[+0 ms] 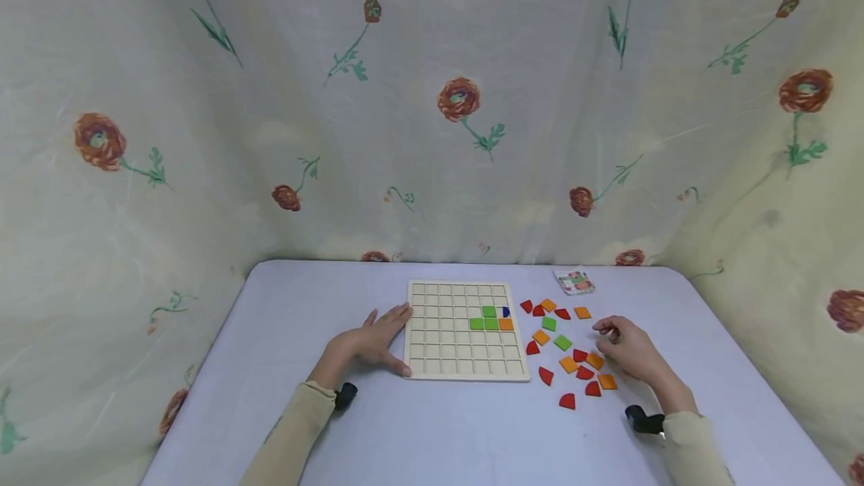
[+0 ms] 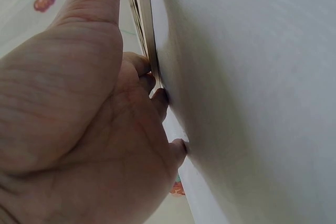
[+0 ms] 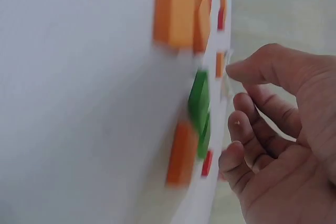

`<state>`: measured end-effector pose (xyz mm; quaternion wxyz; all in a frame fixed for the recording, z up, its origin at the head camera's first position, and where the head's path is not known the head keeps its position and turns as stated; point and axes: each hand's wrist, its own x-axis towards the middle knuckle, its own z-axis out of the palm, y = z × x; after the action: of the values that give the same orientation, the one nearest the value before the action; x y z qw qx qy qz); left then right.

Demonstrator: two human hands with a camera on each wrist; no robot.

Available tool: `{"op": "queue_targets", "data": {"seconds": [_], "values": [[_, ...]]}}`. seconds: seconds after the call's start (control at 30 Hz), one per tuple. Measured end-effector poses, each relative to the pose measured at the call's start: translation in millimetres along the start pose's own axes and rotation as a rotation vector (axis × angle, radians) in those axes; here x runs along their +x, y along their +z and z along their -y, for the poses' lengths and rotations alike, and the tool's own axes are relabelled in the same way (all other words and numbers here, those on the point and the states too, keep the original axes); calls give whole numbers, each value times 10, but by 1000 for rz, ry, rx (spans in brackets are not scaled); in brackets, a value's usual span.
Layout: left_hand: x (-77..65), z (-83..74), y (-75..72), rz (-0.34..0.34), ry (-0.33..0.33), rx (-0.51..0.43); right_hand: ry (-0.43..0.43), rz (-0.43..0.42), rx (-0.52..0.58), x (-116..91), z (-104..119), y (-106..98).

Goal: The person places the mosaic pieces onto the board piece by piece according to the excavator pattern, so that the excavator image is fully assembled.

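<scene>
A pale gridded board (image 1: 445, 351) lies on the table. On its right side sit three green squares (image 1: 490, 324), an orange square (image 1: 505, 325) and a small dark blue piece (image 1: 506, 312). My left hand (image 1: 371, 337) has its fingers spread and touches the board's left edge; the left wrist view shows fingertips against the board's side (image 2: 146, 19). Over the right side of the table, my right hand (image 1: 629, 349) hovers with loosely bent fingers, and nothing shows between thumb and fingers in the right wrist view. Nearby lie loose orange squares (image 1: 607, 382), red quarter-circle pieces (image 1: 568, 401) and green squares (image 1: 563, 342).
A small stack of patterned cards or a packet (image 1: 574, 281) lies at the back right of the white table (image 1: 459, 433). A flowered curtain (image 1: 405, 58) hangs behind the table and along its sides.
</scene>
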<state>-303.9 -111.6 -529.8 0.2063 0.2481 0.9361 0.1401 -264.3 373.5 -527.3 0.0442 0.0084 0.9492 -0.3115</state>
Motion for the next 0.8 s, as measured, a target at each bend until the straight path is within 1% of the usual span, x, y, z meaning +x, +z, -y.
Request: {"op": "queue_targets", "data": {"seconds": [0.1,0.2,0.3,0.47,0.63,0.73,0.8], "values": [[-8,16,0,-3,6,-1,-4,-42,-32,-41,-153,-71],[-8,26,-2,-3,8,-3,-3,-75,-40,-54,-263,-118],[-14,32,-8,-2,9,-7,16,-71,-25,-54,-331,-140],[-28,24,-16,-2,19,-14,46,-37,-14,-42,-398,-164],[-37,6,-20,-1,18,-10,56,-37,-50,-28,-451,-179],[-26,-4,-16,4,13,-3,64,-43,-61,-24,-446,-175],[-15,-10,-11,9,12,6,69,-49,-48,-24,-399,-160]]}}
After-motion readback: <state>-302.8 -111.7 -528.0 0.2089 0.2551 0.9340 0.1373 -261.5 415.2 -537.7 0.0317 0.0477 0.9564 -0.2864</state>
